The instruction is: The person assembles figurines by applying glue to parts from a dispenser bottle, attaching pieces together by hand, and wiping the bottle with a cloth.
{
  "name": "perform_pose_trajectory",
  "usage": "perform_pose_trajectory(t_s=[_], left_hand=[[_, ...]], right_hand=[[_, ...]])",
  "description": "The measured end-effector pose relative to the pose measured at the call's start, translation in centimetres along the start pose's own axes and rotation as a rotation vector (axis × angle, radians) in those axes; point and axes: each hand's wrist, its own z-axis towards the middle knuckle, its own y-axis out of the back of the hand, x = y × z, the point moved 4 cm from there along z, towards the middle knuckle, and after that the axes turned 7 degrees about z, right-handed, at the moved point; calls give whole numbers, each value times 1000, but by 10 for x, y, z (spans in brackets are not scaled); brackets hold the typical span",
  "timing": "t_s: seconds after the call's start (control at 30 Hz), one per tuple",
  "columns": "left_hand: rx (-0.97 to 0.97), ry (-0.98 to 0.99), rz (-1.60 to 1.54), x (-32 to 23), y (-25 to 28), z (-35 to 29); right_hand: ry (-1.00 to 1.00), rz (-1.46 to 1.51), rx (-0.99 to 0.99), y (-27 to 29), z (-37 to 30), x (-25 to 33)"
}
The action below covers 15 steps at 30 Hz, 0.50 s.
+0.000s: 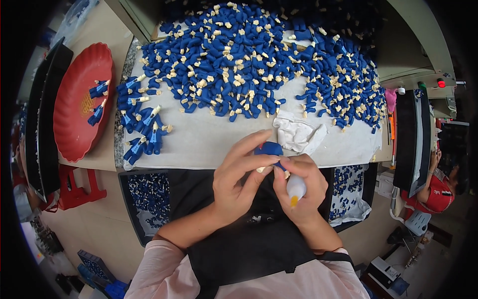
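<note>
My left hand (239, 174) is closed around a blue figurine body (269, 148), held above the table's front edge. A small whitish squeeze bottle (296, 187) with a yellow tip sits in my right hand (304, 192), its tip pointing back toward me. My right thumb and fingertips also press at the figurine, beside a small blue arm piece with a cream hand (286, 174). The fingers partly hide where the pieces meet. Just beyond my hands lies a crumpled white cloth (298, 132).
A large heap of blue arm pieces with cream hands (224, 60) covers the back of the white-covered table (199, 144). Several blue figurine bodies (144, 122) stand at left, beside a red scalloped tray (74, 124) holding two more. Dark bins of blue parts (149, 199) sit below. Another person (435, 192) is at far right.
</note>
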Motion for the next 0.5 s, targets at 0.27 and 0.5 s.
perform_pose_trajectory(t_s=[0.27, 0.5], left_hand=[[198, 179, -754, 13, -11, -10], [279, 348, -938, 13, -21, -7]], right_hand=[[344, -90, -20, 2, -13, 1], [458, -93, -5, -2, -20, 1]])
